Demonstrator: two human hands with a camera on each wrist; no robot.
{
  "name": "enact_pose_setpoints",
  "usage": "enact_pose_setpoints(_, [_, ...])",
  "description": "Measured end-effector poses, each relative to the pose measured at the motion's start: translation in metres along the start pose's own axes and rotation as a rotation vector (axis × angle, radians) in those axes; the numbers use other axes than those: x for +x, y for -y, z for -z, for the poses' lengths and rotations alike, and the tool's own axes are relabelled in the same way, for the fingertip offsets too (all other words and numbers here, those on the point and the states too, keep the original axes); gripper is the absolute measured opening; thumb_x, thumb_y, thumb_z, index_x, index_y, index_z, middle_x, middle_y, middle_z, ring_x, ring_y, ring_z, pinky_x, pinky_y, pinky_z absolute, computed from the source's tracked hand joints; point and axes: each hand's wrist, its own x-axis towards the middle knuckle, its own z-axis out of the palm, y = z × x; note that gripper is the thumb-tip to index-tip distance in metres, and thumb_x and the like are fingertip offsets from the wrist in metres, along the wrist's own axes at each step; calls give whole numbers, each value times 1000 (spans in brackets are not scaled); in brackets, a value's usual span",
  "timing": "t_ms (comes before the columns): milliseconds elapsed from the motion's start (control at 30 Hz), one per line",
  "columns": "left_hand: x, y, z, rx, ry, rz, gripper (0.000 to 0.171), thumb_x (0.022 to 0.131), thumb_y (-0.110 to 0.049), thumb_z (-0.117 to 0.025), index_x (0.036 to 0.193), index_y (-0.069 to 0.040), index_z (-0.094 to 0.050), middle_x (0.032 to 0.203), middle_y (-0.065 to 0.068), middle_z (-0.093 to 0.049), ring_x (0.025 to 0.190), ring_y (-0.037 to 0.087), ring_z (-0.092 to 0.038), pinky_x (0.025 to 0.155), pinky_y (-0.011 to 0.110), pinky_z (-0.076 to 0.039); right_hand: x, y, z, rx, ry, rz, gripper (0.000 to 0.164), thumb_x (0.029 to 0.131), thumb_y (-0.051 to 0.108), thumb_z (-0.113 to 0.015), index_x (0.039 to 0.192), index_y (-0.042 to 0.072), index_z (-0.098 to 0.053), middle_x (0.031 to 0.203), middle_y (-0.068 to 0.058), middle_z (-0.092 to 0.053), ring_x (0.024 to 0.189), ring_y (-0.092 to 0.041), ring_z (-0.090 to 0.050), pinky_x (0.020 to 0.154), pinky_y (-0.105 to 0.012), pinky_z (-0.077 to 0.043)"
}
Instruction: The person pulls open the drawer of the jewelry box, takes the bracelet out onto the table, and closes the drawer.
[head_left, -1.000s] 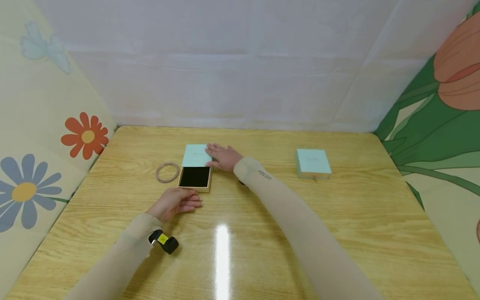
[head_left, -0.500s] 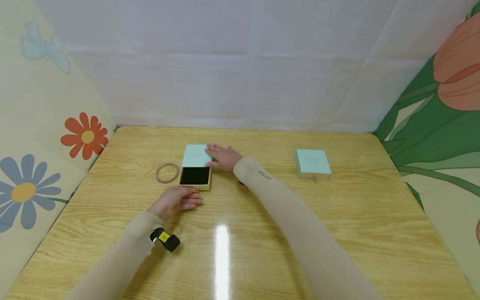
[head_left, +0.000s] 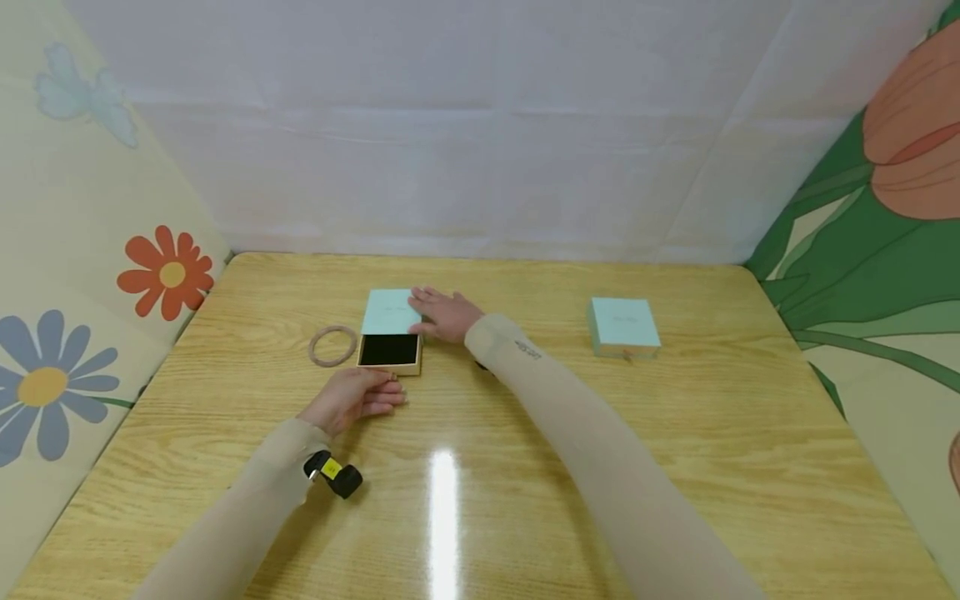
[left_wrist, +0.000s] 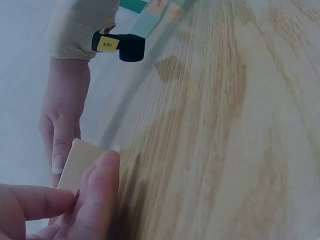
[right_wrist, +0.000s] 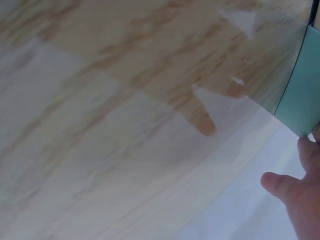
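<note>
A light-blue drawer-style gift box (head_left: 386,310) lies on the wooden table, left of the middle. Its cream-edged drawer (head_left: 407,370) with a black inside is slid partly out toward me. At the drawer's front, my left hand (head_left: 348,398) pinches a small pull tab (left_wrist: 76,195) between thumb and forefinger; the other fingers stretch out below it. My right hand (head_left: 447,317) rests on the right side of the box top, fingers extended. In the right wrist view, its fingertips are at the edge of the blue sleeve (right_wrist: 302,85).
A dull pink ring-shaped band (head_left: 312,350) lies just left of the box. Farther right stands a second light-blue box (head_left: 625,322), its drawer in. White cloth hangs behind the table (head_left: 540,467), with flower-printed cloth at both sides.
The drawer has slid a little farther into the blue sleeve, the left hand moving slightly forward with it. The right hand stays on the box top.
</note>
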Motion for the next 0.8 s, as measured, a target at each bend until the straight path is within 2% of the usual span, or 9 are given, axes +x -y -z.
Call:
enact_pose_setpoints(467, [8, -3, 2, 22, 23, -2, 26, 104, -8, -41, 122, 11, -45, 86, 4, -70, 77, 12, -69, 70, 24, -58, 1, 0, 1, 0, 10, -10, 68, 101, 53, -37, 155, 19, -15, 162, 3, -4, 148, -15, -1, 119, -49, -4])
enact_pose_setpoints(800, [9, -6, 4, 33, 30, 15, 29, 105, -8, -40, 125, 12, -45, 88, 5, -70, 79, 12, -70, 71, 24, -58, 1, -1, 0, -9, 5, -6, 69, 100, 54, -38, 155, 19, -15, 162, 3, -4, 148, -15, -2, 119, -49, -5])
